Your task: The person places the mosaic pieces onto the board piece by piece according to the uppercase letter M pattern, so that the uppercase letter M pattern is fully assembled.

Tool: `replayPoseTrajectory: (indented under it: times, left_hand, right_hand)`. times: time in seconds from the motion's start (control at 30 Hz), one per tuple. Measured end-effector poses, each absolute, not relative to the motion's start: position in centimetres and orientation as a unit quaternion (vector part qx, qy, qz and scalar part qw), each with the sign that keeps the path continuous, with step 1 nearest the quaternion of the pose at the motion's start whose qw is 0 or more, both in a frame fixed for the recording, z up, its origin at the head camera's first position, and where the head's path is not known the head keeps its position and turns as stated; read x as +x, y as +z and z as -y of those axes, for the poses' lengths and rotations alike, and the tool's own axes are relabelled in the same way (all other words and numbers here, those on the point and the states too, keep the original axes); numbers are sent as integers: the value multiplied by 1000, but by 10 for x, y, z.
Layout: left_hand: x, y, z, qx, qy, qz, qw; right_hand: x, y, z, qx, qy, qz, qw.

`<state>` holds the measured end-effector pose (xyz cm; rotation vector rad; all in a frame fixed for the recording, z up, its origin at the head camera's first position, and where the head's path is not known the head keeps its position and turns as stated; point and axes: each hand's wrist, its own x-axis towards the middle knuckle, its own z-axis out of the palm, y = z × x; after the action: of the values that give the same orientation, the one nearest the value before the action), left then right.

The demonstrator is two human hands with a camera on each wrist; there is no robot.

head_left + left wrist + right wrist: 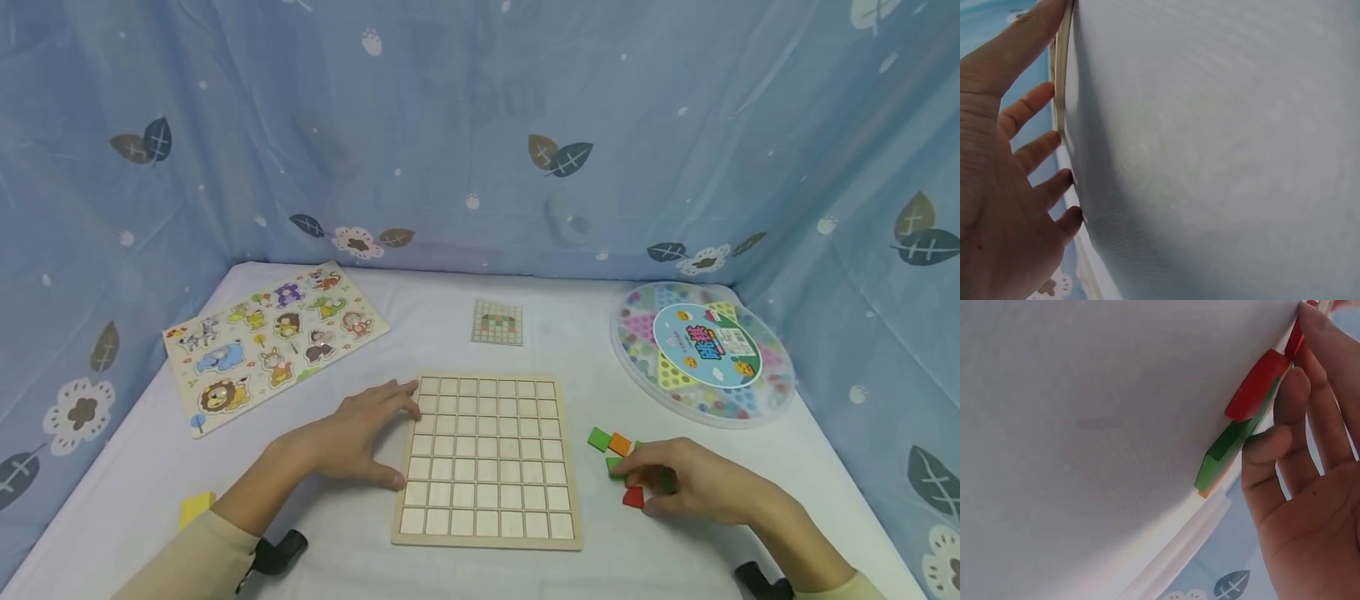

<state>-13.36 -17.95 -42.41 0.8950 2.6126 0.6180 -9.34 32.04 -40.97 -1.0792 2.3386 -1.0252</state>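
Note:
A wooden grid board (487, 546) lies flat on the white table. At its left edge, my left hand (356, 442) rests with spread fingers, the thumb lower down the same edge; in the left wrist view, that hand (1019, 169) lies along the board's rim. To the right of the board, my right hand (693, 483) bends over small coloured blocks, partly hiding them. Near its thumb is a red block (633, 497), and by its index finger a green block (615, 467). In the right wrist view, a red block (1257, 384) and a green block (1225, 450) lie beside the fingers.
Another green block (599, 439) and an orange block (619, 444) lie just beyond the right hand. A small pattern card (497, 323) is behind the board. An animal puzzle (277, 342) lies back left, a round game box (705, 354) back right, a yellow block (197, 507) by the left forearm.

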Motion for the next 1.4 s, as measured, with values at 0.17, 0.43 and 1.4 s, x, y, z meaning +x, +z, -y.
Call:
replayPoseTrajectory:
  times: [0.17, 0.43, 1.4]
  left_hand:
    - [-133, -425, 180, 314, 233, -906, 160]
    - [-135, -432, 183, 313, 264, -895, 177]
    - [-139, -435, 185, 322, 259, -890, 194]
  right_hand:
    - [-93, -411, -317, -406, -331, -837, 156]
    - [-95, -405, -315, -401, -329, -838, 172]
    - [-133, -378, -276, -420, -328, -838, 121]
